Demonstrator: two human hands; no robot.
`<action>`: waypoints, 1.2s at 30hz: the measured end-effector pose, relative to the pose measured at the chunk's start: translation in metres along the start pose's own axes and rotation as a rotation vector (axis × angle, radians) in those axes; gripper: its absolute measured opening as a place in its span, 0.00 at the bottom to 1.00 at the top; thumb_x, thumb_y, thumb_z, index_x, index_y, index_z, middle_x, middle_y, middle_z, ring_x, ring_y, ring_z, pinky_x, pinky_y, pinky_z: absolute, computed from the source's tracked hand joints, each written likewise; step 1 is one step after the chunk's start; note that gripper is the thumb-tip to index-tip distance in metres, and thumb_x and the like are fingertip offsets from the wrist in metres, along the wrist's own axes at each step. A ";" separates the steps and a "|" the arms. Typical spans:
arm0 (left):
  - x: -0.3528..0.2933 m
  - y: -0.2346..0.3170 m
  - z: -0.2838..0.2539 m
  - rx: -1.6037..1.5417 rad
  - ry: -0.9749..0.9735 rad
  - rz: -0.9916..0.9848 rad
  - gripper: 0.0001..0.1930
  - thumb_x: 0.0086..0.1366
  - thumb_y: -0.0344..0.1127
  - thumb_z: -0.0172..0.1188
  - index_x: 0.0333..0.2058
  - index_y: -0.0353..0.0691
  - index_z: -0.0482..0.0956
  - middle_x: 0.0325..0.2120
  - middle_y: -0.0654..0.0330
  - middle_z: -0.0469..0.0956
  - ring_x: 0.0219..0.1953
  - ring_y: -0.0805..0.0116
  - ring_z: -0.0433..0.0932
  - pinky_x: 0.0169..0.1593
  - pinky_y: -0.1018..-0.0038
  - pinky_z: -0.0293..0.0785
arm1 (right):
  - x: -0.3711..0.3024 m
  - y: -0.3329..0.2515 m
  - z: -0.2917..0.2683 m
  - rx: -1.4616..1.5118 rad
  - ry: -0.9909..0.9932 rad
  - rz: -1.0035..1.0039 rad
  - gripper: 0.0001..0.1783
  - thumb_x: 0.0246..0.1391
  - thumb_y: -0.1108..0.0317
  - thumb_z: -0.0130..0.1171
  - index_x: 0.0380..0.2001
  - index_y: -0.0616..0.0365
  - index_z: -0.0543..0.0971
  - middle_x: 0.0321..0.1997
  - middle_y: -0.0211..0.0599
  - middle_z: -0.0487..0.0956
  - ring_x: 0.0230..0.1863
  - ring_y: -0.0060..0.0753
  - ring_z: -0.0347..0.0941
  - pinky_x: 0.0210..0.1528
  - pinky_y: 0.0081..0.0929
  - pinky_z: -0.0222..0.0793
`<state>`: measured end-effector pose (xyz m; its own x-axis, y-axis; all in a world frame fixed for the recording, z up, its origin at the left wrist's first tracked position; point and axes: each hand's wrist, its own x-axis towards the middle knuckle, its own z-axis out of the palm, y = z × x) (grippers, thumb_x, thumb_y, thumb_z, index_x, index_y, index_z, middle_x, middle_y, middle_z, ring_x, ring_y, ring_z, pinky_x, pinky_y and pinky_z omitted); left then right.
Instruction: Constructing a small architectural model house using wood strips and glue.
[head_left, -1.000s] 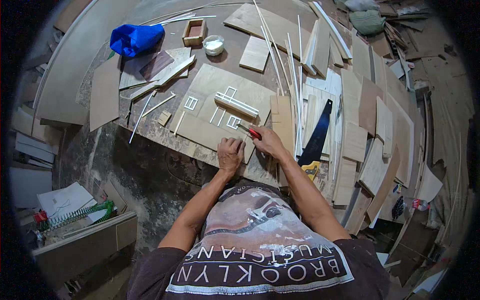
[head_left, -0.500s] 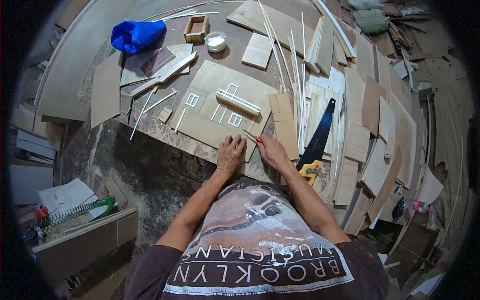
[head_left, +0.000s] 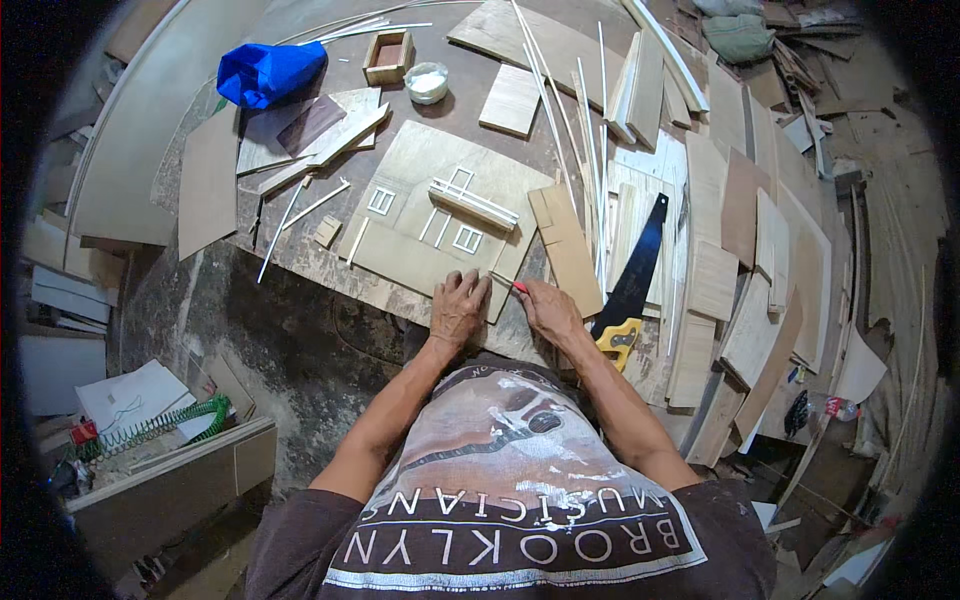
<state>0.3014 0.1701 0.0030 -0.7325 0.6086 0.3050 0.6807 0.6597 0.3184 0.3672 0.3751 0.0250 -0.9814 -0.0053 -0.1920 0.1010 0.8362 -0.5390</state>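
On the bench in front of me lies a thin plywood panel (head_left: 390, 248) with small white window frames (head_left: 381, 201) on it. A narrow wooden piece edged with white strips (head_left: 475, 205) crosses its middle. My left hand (head_left: 458, 308) rests on the panel's near edge, fingers bent and close together; whatever is under the fingertips is hidden. Just right of it, my right hand (head_left: 551, 308) is closed round a slim red-handled tool (head_left: 519, 287). The tool's thin end points left over the panel, near my left fingers; its exact kind is too small to tell.
A handsaw (head_left: 632, 275) with a yellow handle lies to the right, beside a slotted brown board (head_left: 566, 245) and long thin strips. Farther back are a blue bag (head_left: 270, 72), a wooden box (head_left: 388, 58) and a white-filled bowl (head_left: 427, 83). Boards crowd the right side.
The tool's tip has shifted slightly and the right hand has turned a little. My left hand stays on the panel. The slotted brown board now lies at a different slant.
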 end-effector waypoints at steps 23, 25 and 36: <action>-0.003 -0.009 0.001 0.095 -0.120 0.086 0.23 0.57 0.35 0.57 0.53 0.45 0.75 0.49 0.62 0.74 0.47 0.60 0.72 0.39 0.64 0.69 | 0.002 -0.005 0.007 -0.139 -0.143 0.040 0.13 0.59 0.71 0.42 0.45 0.65 0.67 0.33 0.60 0.78 0.36 0.62 0.78 0.36 0.53 0.74; -0.005 -0.011 0.003 0.091 -0.098 0.090 0.23 0.57 0.35 0.57 0.53 0.45 0.75 0.48 0.62 0.74 0.46 0.60 0.72 0.39 0.64 0.69 | 0.003 -0.005 0.009 -0.143 -0.152 0.034 0.14 0.59 0.71 0.41 0.47 0.66 0.66 0.32 0.61 0.78 0.35 0.62 0.78 0.35 0.52 0.75; 0.019 -0.012 0.002 0.014 -0.127 0.074 0.05 0.58 0.34 0.60 0.34 0.45 0.79 0.33 0.62 0.76 0.36 0.59 0.76 0.30 0.66 0.76 | -0.018 -0.019 0.010 0.059 0.214 -0.003 0.09 0.59 0.69 0.54 0.38 0.64 0.72 0.36 0.54 0.73 0.38 0.63 0.71 0.40 0.53 0.69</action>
<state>0.2793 0.1742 0.0030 -0.6760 0.7061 0.2109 0.7334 0.6164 0.2867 0.3851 0.3539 0.0302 -0.9934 0.1140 -0.0156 0.1014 0.8030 -0.5873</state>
